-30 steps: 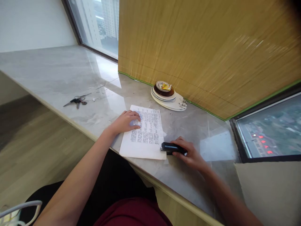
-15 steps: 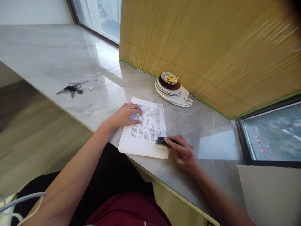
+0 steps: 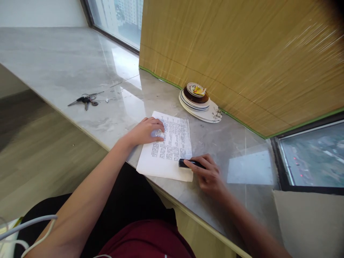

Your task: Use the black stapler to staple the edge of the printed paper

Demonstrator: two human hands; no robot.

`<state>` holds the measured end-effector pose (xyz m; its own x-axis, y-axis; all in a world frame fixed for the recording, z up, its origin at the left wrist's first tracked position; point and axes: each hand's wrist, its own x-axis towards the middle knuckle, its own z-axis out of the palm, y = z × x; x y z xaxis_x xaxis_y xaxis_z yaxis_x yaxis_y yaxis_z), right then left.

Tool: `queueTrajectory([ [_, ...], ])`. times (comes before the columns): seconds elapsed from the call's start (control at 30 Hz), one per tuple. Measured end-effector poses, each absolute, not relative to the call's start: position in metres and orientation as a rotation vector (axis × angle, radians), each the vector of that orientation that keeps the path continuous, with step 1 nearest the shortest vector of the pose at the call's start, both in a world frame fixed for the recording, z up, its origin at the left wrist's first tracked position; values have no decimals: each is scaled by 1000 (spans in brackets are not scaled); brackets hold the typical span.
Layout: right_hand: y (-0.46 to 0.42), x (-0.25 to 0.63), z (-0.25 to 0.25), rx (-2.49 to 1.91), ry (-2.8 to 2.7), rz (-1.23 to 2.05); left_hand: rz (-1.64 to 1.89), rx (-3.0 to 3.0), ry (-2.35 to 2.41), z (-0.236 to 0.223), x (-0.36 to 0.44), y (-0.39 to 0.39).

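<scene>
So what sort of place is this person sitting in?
Probably a room in a high-rise home: the window looks out on tall buildings, a bamboo-like blind hangs behind the marble-look ledge, and stacked plates and keys lie on it.

left hand (image 3: pixel 149 131) on printed paper (image 3: pixel 165 165), right hand (image 3: pixel 209 175) around black stapler (image 3: pixel 183 163)

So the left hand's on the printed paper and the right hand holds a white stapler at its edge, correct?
The stapler is black, not white, as the head view shows. Otherwise yes: left hand on the printed paper, right hand holding the stapler at its edge.
</scene>
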<state>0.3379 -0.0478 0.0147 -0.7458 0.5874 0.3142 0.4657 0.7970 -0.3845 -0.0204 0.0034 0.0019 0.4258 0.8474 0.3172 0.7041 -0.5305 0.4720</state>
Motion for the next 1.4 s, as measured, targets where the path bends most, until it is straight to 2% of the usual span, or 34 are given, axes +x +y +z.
queueTrajectory([
  [0.33, -53, 322, 26, -908, -2664, 275, 741, 2430, 1361, 2, -23, 4],
  [0.47, -46, 335, 30, -775, -2552, 508, 748, 2426, 1359, 1, -24, 4],
  [0.63, -36, 382, 60, -642, -2522, 847, 763, 2412, 1345, 1, -25, 4],
  [0.77, -31, 382, 72, -677, -2140, 1031, 793, 2409, 1295, 0, -26, 5],
  [0.9, -12, 310, 51, -982, -1859, 853, 865, 2372, 1222, -7, -29, 10],
  [1.0, 14, 247, 28, -1000, -1905, 619, 973, 2257, 1292, -11, -32, 14],
  [1.1, 36, 210, 11, -981, -2029, 520, 1064, 2187, 1401, -13, -36, 16],
  [1.23, 40, 209, 3, -959, -2092, 466, 1129, 2192, 1410, -12, -37, 16],
  [1.4, 36, 256, 1, -1151, -2031, 496, 1124, 2204, 1399, -11, -36, 16],
])
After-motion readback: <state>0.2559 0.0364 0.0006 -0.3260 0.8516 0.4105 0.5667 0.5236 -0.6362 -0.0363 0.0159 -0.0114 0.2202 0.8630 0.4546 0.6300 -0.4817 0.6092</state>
